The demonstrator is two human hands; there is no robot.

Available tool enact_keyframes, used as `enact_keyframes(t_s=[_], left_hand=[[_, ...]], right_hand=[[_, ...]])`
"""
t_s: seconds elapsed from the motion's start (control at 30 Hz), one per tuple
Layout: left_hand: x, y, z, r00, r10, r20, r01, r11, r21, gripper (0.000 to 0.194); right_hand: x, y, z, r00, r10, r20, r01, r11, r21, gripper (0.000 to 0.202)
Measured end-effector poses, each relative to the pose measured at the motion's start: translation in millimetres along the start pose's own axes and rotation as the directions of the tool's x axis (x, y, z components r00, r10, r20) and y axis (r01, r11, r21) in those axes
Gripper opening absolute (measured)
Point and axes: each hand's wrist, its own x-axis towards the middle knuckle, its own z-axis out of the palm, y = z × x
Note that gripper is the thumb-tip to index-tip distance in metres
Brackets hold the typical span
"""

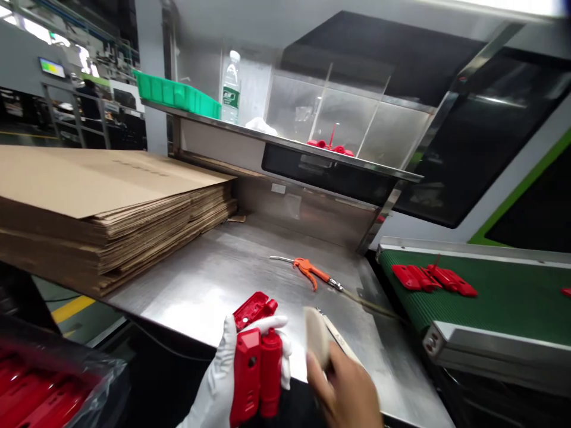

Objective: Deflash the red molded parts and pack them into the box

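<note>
My left hand, in a white glove, is closed around several red molded plastic parts. Among them are a boxy housing, a ribbed cylinder and a hollow shell tilted above the fingers. My right hand is bare and grips a beige, rounded flat piece, blurred, close to the right of the red parts. A slim white tool with dark markings lies on the metal table just behind that hand. Farther back rests an orange air blow gun with a thin metal nozzle.
Stacked cardboard sheets cover the table's left side. A green conveyor at right carries red parts. The shelf above holds a green bin, a bottle and red pieces. A plastic-lined container of red parts stands lower left.
</note>
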Motion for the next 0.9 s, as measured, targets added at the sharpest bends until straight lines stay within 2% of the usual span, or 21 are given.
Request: enact_keyframes(t_s=[0.1,0.17,0.23,0.3,0.37,0.43,0.53,0.67,0.8,0.9], left_hand=[[6,11,1.7,0.988,-0.123,-0.097,0.109,0.984,-0.144,0.061],[12,24,1.9,0.97,-0.156,-0.188,0.118,0.973,-0.201,0.057],[20,41,1.3,0.966,-0.062,-0.252,0.017,0.984,-0.177,0.057],[36,60,-0.7,0.963,0.064,-0.26,-0.104,0.984,-0.142,0.058],[61,76,-5.3,0.963,0.125,-0.238,-0.161,0.977,-0.139,0.062],[96,89,-13.3,0.963,0.122,-0.239,-0.159,0.978,-0.139,0.063],[153,100,-30.3,0.955,0.056,-0.292,-0.101,0.985,-0.14,0.062],[211,106,-49.8,0.938,0.035,-0.344,-0.08,0.99,-0.116,0.061],[240,106,-58.9,0.941,0.098,-0.323,-0.119,0.992,-0.047,0.06],[250,103,-62.0,0.938,0.142,-0.317,-0.142,0.99,0.024,0.063]], right_hand=[[67,0,7,0.997,0.041,0.065,-0.038,0.998,-0.051,0.037],[105,6,2,0.996,0.056,0.073,-0.051,0.996,-0.068,0.039],[138,18,-8,0.993,0.101,0.054,-0.094,0.99,-0.105,0.04],[169,36,-14,0.987,0.159,0.036,-0.152,0.976,-0.158,0.043],[195,53,-14,0.974,0.212,0.078,-0.193,0.96,-0.205,0.043],[215,65,-5,0.957,0.244,0.154,-0.206,0.952,-0.227,0.04],[227,74,11,0.955,0.234,0.18,-0.195,0.959,-0.207,0.038],[221,75,21,0.993,0.108,0.055,-0.101,0.988,-0.12,0.037],[214,80,20,0.995,-0.069,-0.073,0.065,0.996,-0.055,0.055],[215,85,15,0.988,-0.114,-0.104,0.11,0.993,-0.049,0.058]])
